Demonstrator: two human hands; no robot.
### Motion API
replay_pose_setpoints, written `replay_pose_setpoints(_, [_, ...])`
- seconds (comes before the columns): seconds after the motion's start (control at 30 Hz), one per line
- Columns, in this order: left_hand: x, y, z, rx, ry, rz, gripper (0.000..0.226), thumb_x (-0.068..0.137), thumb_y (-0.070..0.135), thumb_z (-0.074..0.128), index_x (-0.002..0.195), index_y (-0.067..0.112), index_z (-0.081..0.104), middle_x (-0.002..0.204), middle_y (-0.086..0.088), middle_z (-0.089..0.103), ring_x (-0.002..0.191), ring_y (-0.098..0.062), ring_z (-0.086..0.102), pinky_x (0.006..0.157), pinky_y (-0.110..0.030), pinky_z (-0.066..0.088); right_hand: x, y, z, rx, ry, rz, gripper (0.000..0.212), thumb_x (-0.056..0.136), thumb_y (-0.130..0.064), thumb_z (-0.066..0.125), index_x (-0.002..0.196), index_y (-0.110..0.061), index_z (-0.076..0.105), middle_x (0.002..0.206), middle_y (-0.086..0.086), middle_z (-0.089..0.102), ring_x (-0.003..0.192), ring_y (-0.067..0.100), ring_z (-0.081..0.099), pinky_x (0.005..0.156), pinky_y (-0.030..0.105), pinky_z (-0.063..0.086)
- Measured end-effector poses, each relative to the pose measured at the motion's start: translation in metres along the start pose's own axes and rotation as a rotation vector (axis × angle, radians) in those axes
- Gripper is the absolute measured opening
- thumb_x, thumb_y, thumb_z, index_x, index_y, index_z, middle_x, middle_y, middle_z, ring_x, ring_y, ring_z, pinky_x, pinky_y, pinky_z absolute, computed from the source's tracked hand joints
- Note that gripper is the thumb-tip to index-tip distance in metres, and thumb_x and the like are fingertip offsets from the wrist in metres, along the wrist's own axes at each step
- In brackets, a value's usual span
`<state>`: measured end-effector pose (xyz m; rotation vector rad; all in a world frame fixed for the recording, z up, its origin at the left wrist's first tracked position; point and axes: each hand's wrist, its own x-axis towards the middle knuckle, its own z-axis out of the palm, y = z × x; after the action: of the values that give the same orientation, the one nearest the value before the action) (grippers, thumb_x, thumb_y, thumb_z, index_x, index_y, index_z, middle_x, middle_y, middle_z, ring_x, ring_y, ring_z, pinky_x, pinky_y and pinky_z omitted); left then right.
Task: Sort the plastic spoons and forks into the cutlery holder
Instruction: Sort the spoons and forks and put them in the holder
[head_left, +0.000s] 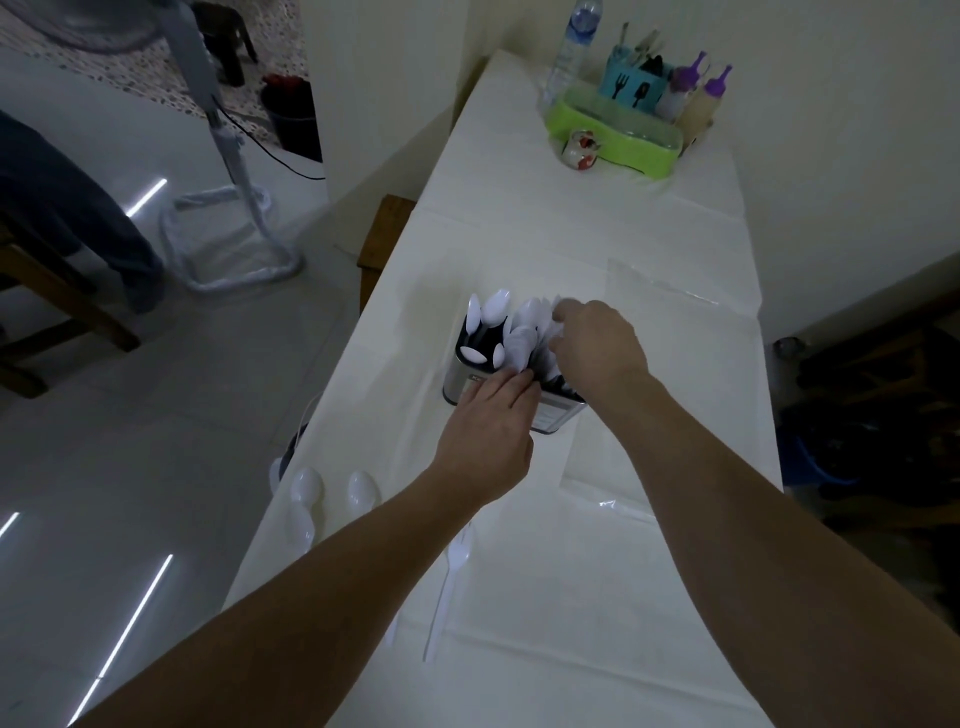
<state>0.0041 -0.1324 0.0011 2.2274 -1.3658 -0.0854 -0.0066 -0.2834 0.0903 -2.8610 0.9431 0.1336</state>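
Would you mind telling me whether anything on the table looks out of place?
Yes. Two spoons and a fork lie loose on the table near its front left edge, outside the holder, where both hands are busy. Nothing looks spilled or damaged.

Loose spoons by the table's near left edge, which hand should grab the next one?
Left, probably. The spoons lie on the left hand's side. The right hand is across the holder, curled among the cutlery there.

White spoons (488, 317) — silver holder (460, 382), white tablecloth (649, 597), lime-green tray (613, 140), purple-capped bottles (698, 106)
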Motion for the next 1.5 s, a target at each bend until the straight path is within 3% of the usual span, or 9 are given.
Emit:
replay_pose_setpoints(0.1, [0.0, -0.001, 0.0, -0.007, -0.01, 0.006, 0.055, 0.08, 0.013, 0.035, 0.127, 0.001, 0.06, 0.134, -0.014, 0.059, 0.129, -0.032, 0.049, 0.101, -0.05, 0.044, -0.003, 0.0, 0.001, 0.026, 0.033, 0.015, 0.036, 0.087, -0.011, 0.059, 0.12, -0.007, 0.045, 0.11, 0.017, 0.057, 0.096, 0.037, 0.059, 0.07, 0.034, 0.04])
replay_pose_setpoints(0.23, [0.001, -0.001, -0.004, -0.007, -0.032, 0.009, 0.058, 0.08, 0.016, 0.031, 0.128, 0.001, 0.06, 0.134, -0.015, 0.059, 0.129, -0.032, 0.05, 0.101, -0.05, 0.045, -0.003, -0.001, 0.0, 0.039, 0.011, 0.032, 0.041, 0.089, -0.025, 0.065, 0.124, -0.007, 0.051, 0.122, 0.016, 0.045, 0.099, 0.039, 0.06, 0.08, 0.037, 0.047])
replay_pose_setpoints(0.37, [0.001, -0.001, -0.006, -0.008, -0.058, 0.018, 0.06, 0.08, 0.018, 0.028, 0.128, 0.002, 0.06, 0.135, -0.015, 0.058, 0.13, -0.032, 0.049, 0.102, -0.051, 0.045, -0.004, 0.005, -0.002, 0.035, 0.006, 0.023, 0.045, 0.088, -0.028, 0.067, 0.126, -0.009, 0.051, 0.123, 0.016, 0.047, 0.103, 0.039, 0.059, 0.085, 0.04, 0.049])
replay_pose_setpoints(0.67, [-0.008, -0.002, -0.013, -0.034, -0.044, 0.043, 0.059, 0.081, 0.014, 0.024, 0.122, 0.001, 0.064, 0.13, -0.016, 0.063, 0.127, -0.034, 0.052, 0.106, -0.049, 0.043, -0.019, 0.009, -0.011, 0.071, 0.079, 0.049, 0.043, 0.091, -0.025, 0.06, 0.13, -0.01, 0.05, 0.128, 0.017, 0.042, 0.101, 0.042, 0.058, 0.081, 0.038, 0.046])
replay_pose_setpoints(0.93, [-0.034, -0.003, -0.032, 0.016, -0.01, 0.031, 0.052, 0.078, 0.012, 0.033, 0.116, 0.0, 0.067, 0.121, -0.019, 0.066, 0.116, -0.035, 0.059, 0.107, -0.045, 0.044, -0.054, -0.01, -0.014, 0.073, 0.148, 0.013, 0.037, 0.092, -0.025, 0.058, 0.124, -0.007, 0.054, 0.125, 0.016, 0.045, 0.092, 0.039, 0.06, 0.074, 0.036, 0.046])
replay_pose_setpoints(1.07, [-0.052, -0.008, -0.041, 0.069, 0.034, 0.014, 0.042, 0.076, 0.002, 0.054, 0.116, -0.001, 0.067, 0.118, -0.019, 0.068, 0.112, -0.034, 0.061, 0.108, -0.042, 0.043, -0.086, -0.02, -0.003, 0.137, 0.193, -0.01, 0.032, 0.092, -0.025, 0.058, 0.119, -0.008, 0.058, 0.12, 0.014, 0.05, 0.091, 0.036, 0.06, 0.068, 0.035, 0.044])
replay_pose_setpoints(1.23, [-0.093, -0.018, -0.051, 0.053, 0.108, -0.197, 0.036, 0.082, 0.004, 0.059, 0.117, 0.006, 0.067, 0.11, -0.011, 0.069, 0.104, -0.03, 0.058, 0.092, -0.042, 0.051, -0.14, -0.031, 0.036, 0.3, 0.202, 0.007, 0.03, 0.091, -0.026, 0.058, 0.118, -0.013, 0.06, 0.117, 0.01, 0.058, 0.104, 0.03, 0.058, 0.078, 0.037, 0.048])
replay_pose_setpoints(1.5, [-0.175, -0.038, -0.049, 0.013, 0.048, -0.538, 0.029, 0.092, 0.013, 0.053, 0.12, 0.015, 0.064, 0.11, -0.006, 0.066, 0.101, -0.023, 0.06, 0.084, -0.032, 0.048, -0.21, -0.049, 0.136, 0.485, -0.125, 0.257, 0.03, 0.091, -0.03, 0.058, 0.116, -0.015, 0.062, 0.108, 0.006, 0.068, 0.101, 0.025, 0.064, 0.083, 0.03, 0.05])
